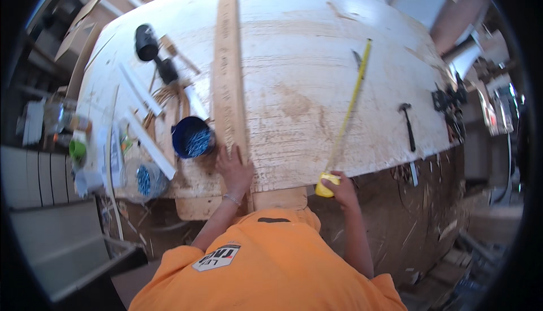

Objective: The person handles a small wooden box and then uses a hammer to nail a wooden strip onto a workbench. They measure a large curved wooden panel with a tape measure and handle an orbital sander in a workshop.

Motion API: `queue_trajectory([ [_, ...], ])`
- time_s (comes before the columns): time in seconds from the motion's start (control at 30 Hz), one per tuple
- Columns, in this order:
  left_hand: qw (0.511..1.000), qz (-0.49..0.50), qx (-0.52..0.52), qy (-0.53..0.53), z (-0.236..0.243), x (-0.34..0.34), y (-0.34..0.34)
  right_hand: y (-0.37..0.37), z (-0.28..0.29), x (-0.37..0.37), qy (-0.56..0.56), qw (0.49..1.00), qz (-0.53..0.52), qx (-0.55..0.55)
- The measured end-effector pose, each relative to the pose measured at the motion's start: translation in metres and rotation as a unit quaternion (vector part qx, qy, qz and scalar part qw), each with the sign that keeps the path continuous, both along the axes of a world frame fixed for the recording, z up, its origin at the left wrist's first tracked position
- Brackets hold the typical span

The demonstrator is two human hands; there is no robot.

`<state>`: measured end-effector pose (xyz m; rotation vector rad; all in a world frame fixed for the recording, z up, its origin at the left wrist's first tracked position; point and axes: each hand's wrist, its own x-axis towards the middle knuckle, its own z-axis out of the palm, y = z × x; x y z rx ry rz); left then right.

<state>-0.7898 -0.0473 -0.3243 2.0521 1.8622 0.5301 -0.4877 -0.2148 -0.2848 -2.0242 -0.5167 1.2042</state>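
Note:
A long wooden board (229, 79) runs from the table's near edge to its far side. Across its near end lies my left hand (235, 172), fingers spread on the wood. My right hand (344, 191) grips the yellow case of a tape measure (326, 185) at the table's front edge. From that case the yellow blade (356, 93) stretches out over the tabletop, slanting away to the right. Left of my left hand stands a dark blue container (194, 137) filled with blue screws or similar small fasteners.
A clear tub (144, 178) holds more blue pieces at the near left. White strips (148, 144) and a black mallet-like tool (148, 43) lie left of the board. On the right are a hammer (408, 127) and a dark tool (451, 97). The white worktable (283, 113) is stained.

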Motion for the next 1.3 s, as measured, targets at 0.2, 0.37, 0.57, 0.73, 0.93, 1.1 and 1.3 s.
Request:
queue_trajectory([
  [0.2, 0.999, -0.021, 0.023, -0.033, -0.003, -0.005, 0.001, -0.043, -0.029, -0.058, 0.426, 0.890, -0.131, 0.094],
  [0.37, 0.997, -0.051, 0.061, -0.023, -0.002, 0.005, -0.002, -0.057, -0.021, -0.085, 0.101, 0.987, 0.051, 0.117],
  [0.57, 0.916, -0.338, 0.173, -0.129, 0.132, 0.080, 0.024, -0.071, 0.019, -0.061, -0.220, 0.966, 0.136, 0.004],
  [0.73, 0.895, -0.423, 0.136, -0.027, 0.148, 0.120, 0.058, -0.130, 0.023, -0.006, -0.244, 0.922, 0.239, -0.183],
  [0.93, 0.857, -0.503, 0.111, -0.017, 0.132, 0.151, 0.052, -0.274, 0.009, 0.062, -0.409, 0.850, -0.088, -0.320],
  [1.1, 0.827, -0.553, 0.077, -0.059, 0.126, 0.192, 0.033, -0.316, 0.075, 0.106, -0.592, 0.705, -0.370, -0.129],
  [1.3, 0.808, -0.555, 0.143, -0.133, 0.169, 0.238, 0.017, -0.271, 0.215, 0.042, -0.571, 0.805, -0.150, -0.060],
])
